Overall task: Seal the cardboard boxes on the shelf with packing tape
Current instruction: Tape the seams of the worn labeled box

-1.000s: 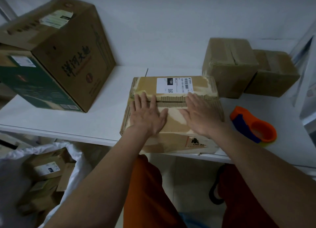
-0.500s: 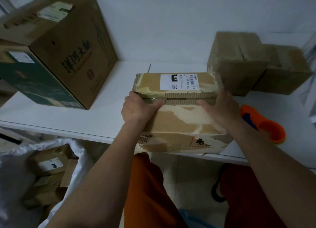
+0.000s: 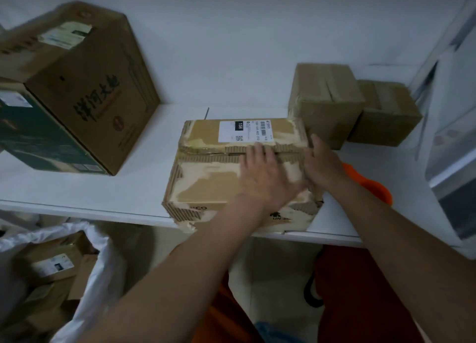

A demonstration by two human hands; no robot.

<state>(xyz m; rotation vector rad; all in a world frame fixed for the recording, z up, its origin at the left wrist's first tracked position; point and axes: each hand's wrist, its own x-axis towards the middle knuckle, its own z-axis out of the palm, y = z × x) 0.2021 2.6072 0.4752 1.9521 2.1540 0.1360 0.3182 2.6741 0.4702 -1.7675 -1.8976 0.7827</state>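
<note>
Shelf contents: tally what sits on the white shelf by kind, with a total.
Cardboard boxes: 5, namely labelled box under both hands, big brown box, dark green box, two small boxes
Orange tape dispenser: 1
Total: 6

place: parcel storeroom | evidence: labelled cardboard boxes (image 3: 244,167) on white shelf (image 3: 144,147)

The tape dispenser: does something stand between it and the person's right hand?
Nothing separate does. The orange tape dispenser lies on the shelf just right of the right hand, partly hidden behind that wrist. The hand rests on the box.
</note>
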